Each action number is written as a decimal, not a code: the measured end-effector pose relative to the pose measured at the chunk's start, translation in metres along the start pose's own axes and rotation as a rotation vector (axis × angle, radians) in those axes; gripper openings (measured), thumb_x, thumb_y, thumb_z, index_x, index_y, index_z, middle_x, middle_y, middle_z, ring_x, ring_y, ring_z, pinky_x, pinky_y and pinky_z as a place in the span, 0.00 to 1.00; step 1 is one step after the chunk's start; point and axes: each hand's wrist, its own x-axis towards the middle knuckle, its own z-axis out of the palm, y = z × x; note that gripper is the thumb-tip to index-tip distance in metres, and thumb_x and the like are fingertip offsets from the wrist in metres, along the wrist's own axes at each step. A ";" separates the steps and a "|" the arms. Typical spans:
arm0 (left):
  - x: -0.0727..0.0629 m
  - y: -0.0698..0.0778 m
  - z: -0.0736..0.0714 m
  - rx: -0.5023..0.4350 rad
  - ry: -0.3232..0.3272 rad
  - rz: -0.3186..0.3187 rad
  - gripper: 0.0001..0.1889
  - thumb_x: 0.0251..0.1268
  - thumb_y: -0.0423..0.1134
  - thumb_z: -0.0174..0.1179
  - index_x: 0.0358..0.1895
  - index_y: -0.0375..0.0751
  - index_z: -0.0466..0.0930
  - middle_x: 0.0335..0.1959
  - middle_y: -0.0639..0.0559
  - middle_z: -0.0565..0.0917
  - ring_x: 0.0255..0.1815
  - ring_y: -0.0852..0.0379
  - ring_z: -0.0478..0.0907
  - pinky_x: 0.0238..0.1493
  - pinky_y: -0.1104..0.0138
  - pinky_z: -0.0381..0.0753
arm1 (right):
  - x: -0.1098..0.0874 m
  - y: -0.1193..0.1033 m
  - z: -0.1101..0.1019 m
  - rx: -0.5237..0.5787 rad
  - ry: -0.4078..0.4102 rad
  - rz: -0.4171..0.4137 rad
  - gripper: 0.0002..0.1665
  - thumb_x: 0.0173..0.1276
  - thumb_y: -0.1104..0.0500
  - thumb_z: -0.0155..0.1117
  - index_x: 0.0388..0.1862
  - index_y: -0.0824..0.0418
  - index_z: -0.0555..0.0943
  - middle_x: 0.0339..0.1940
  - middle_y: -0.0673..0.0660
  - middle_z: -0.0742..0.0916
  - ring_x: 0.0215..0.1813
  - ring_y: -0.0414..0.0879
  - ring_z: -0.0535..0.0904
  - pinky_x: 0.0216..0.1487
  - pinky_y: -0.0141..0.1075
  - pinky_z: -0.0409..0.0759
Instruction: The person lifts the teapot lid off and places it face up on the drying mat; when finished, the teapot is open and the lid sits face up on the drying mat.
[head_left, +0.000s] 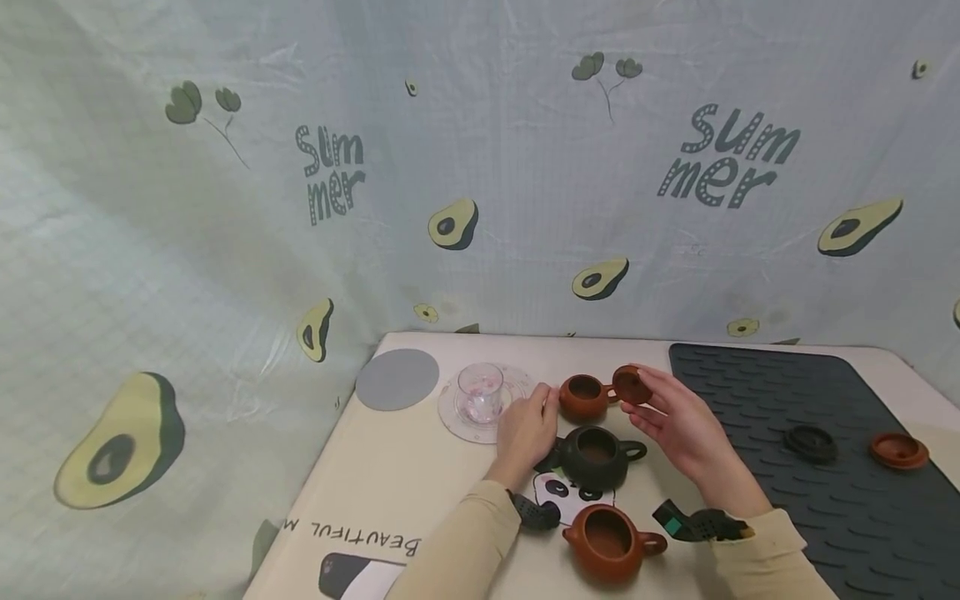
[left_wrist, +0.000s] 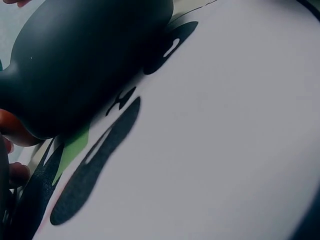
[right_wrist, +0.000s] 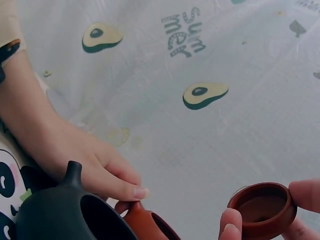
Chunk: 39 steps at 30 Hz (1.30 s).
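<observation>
At the back of the table, my left hand (head_left: 527, 435) pinches the spout of a small reddish-brown teapot (head_left: 583, 408) that has no lid on it. My right hand (head_left: 681, 427) grips a reddish-brown teapot lid (right_wrist: 267, 225) by its edge, with its hollow underside showing, beside that teapot's handle. Nearer than these stands a lidless black teapot (head_left: 597, 473), large in the left wrist view. Closest to me is another open reddish-brown teapot (head_left: 609, 562). Neither hand touches these two.
A dark ridged mat (head_left: 738, 400) on the right bears a black lid (head_left: 811, 443) and a brown lid (head_left: 898, 451). Left of the teapots, a clear glass cup (head_left: 480, 392) stands on a clear round saucer (head_left: 453, 421). A grey disc (head_left: 397, 380) lies at the back left corner.
</observation>
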 end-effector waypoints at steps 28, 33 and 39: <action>-0.003 0.002 -0.003 0.001 -0.009 -0.015 0.16 0.84 0.53 0.43 0.41 0.53 0.77 0.23 0.51 0.79 0.29 0.48 0.79 0.29 0.60 0.69 | -0.005 -0.003 -0.007 0.036 0.000 -0.014 0.31 0.81 0.44 0.56 0.71 0.59 0.62 0.51 0.48 0.82 0.49 0.43 0.81 0.54 0.34 0.79; -0.004 0.002 -0.003 0.008 0.007 -0.006 0.16 0.83 0.53 0.43 0.41 0.53 0.77 0.23 0.51 0.79 0.29 0.48 0.79 0.29 0.60 0.69 | -0.004 -0.002 -0.009 0.019 0.012 -0.029 0.32 0.81 0.47 0.57 0.73 0.60 0.60 0.51 0.48 0.82 0.50 0.43 0.81 0.52 0.34 0.79; -0.004 0.002 -0.003 0.005 0.005 -0.006 0.16 0.84 0.53 0.43 0.40 0.53 0.77 0.22 0.52 0.78 0.28 0.48 0.78 0.28 0.60 0.69 | -0.005 -0.001 -0.011 0.021 0.035 -0.034 0.29 0.80 0.51 0.59 0.72 0.60 0.63 0.48 0.46 0.84 0.46 0.40 0.81 0.50 0.32 0.80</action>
